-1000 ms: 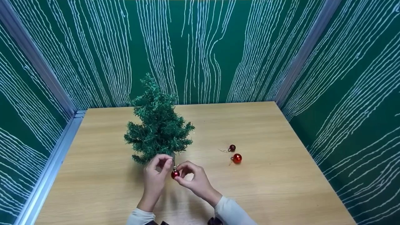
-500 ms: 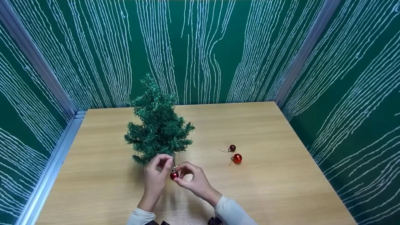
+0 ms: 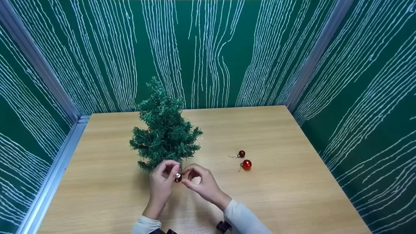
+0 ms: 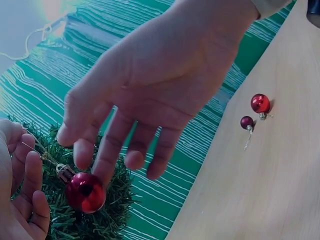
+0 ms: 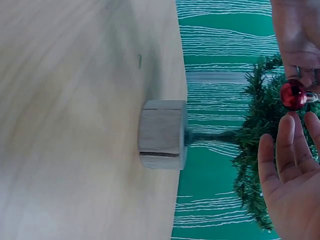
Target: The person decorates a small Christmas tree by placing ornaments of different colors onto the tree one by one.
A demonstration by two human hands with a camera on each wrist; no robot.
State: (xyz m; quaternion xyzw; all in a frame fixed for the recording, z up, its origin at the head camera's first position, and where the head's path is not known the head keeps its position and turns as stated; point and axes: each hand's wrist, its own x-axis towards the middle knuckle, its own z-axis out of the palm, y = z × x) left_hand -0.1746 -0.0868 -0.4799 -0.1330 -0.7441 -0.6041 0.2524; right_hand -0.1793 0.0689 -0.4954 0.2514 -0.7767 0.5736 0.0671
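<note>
My left hand (image 3: 161,183) pinches the thin gold string (image 4: 47,156) of a shiny red Christmas bauble (image 4: 86,194). The bauble hangs by its silvery cap in front of the artificial Christmas tree (image 3: 165,130), just beside the left fingertips. My right hand (image 3: 206,187) is close on the bauble's right side, its thumb and index finger apart and its other fingers loosely extended. In the left wrist view one right fingertip overlaps the bauble's edge; whether it touches, I cannot tell. The end of the string is hidden behind the left fingers.
Right of the tree, a bright red bauble (image 3: 246,164) and a smaller dark red bauble (image 3: 241,154) lie on the wooden table (image 3: 279,195). The tree stands on a round wooden base (image 5: 162,134). Green walls with white lines (image 3: 208,55) enclose the table's back and sides.
The bauble has moved slightly left and up, and turned, coming out of the right hand's pinch. The right finger and thumb have parted from it. The left hand has barely moved.
</note>
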